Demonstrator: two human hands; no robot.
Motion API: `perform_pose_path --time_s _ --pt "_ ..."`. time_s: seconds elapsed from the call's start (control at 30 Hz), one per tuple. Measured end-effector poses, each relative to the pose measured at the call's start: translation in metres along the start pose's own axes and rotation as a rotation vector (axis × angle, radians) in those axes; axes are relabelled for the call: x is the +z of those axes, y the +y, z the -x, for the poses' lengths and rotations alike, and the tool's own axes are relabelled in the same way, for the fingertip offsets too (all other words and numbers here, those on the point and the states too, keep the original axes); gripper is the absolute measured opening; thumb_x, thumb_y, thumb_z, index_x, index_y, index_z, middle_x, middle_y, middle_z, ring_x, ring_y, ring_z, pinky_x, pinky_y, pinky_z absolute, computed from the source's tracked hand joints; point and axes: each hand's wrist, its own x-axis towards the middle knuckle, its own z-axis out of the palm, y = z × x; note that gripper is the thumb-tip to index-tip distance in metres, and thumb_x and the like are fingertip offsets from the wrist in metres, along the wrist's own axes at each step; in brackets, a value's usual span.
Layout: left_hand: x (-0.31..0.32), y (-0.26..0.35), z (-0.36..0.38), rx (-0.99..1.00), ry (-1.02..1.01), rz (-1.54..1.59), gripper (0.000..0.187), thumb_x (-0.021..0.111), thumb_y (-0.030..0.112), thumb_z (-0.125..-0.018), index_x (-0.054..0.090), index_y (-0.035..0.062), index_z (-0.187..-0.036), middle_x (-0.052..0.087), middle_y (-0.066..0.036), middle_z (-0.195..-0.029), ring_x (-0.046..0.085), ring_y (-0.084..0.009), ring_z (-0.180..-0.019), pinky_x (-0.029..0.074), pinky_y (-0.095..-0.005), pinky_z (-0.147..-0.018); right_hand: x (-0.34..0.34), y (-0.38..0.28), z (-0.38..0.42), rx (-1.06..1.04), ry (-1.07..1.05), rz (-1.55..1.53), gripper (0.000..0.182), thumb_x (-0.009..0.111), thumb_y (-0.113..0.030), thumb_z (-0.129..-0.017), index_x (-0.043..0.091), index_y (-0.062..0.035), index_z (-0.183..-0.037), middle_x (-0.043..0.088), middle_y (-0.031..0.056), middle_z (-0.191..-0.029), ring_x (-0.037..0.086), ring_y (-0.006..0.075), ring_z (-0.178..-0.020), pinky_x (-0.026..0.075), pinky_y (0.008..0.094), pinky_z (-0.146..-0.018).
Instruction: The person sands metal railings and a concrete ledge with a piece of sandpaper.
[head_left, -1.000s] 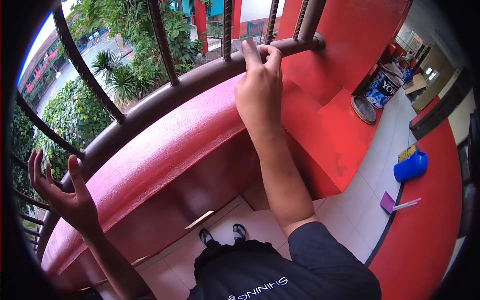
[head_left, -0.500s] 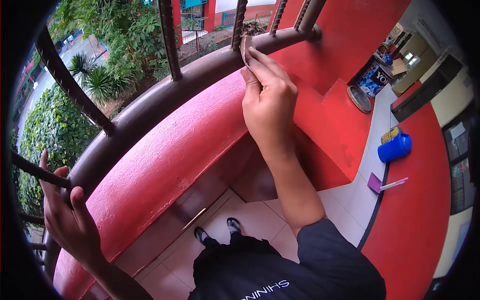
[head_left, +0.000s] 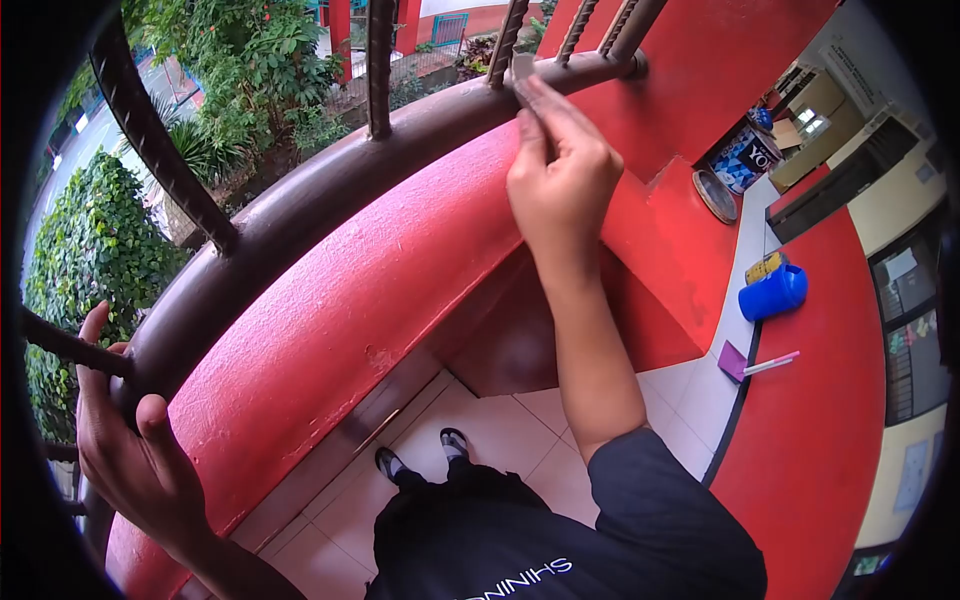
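Note:
My right hand [head_left: 565,160] pinches a small folded piece of sandpaper [head_left: 522,68], brownish-grey and slightly blurred. It is held at the dark brown railing [head_left: 300,190], beside the foot of a twisted upright bar [head_left: 508,45]. The curved pipe of the railing runs above a red, rounded wall top [head_left: 340,290]. Down at the lower left, my left hand [head_left: 135,465] grips the pipe, thumb on the near side and fingers partly hidden behind it. Its index finger reaches up past another bar [head_left: 75,345].
To the right, a blue container [head_left: 773,293], a yellow item [head_left: 766,267] and a purple dustpan [head_left: 732,361] stand along the walkway. A paint bucket [head_left: 745,158] and a round lid [head_left: 714,196] sit farther back. Shrubs [head_left: 105,250] grow beyond the bars.
The view has shifted a little. My right hand has moved slightly up and right along the railing with the sandpaper. My left hand stays at the lower left of the railing.

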Motion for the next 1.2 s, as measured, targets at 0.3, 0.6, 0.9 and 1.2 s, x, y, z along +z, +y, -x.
perform_pose_path --time_s 0.3,0.6,0.9,1.2 --pt "-0.001 0.002 0.001 0.009 0.009 -0.003 0.088 0.029 0.079 -0.098 0.062 0.0095 -0.141 0.072 -0.021 -0.119 0.070 -0.0375 -0.105 0.052 -0.0469 -0.091 -0.005 0.030 -0.002 0.047 -0.064 0.051 0.029 0.061 0.001 -0.093 0.069 0.0117 -0.118 0.066 0.0337 -0.122 0.068 0.0440 -0.113 0.057 0.0429 -0.097" --pt "-0.001 0.012 -0.001 0.027 0.049 -0.021 0.086 0.033 0.078 -0.098 0.066 0.0068 -0.132 0.071 -0.021 -0.104 0.069 -0.0381 -0.101 0.051 -0.0472 -0.089 -0.012 0.026 -0.013 0.319 -0.085 -0.010 0.031 0.061 0.000 -0.093 0.068 0.0111 -0.121 0.065 0.0315 -0.122 0.067 0.0432 -0.110 0.057 0.0435 -0.094" --pt "-0.002 0.017 -0.002 0.045 0.068 -0.021 0.084 0.037 0.076 -0.099 0.069 0.0028 -0.124 0.071 -0.021 -0.105 0.068 -0.0393 -0.103 0.050 -0.0466 -0.092 -0.012 0.019 -0.011 0.311 -0.078 0.024 0.033 0.060 0.000 -0.092 0.068 0.0091 -0.124 0.065 0.0305 -0.123 0.066 0.0430 -0.111 0.057 0.0441 -0.096" --pt "-0.003 0.020 -0.005 0.035 0.070 -0.030 0.082 0.039 0.075 -0.098 0.069 0.0008 -0.118 0.071 -0.021 -0.104 0.067 -0.0407 -0.103 0.050 -0.0475 -0.092 -0.002 0.000 0.008 0.026 -0.106 0.121 0.034 0.056 0.001 -0.095 0.067 0.0060 -0.127 0.065 0.0344 -0.118 0.069 0.0439 -0.104 0.059 0.0474 -0.089"
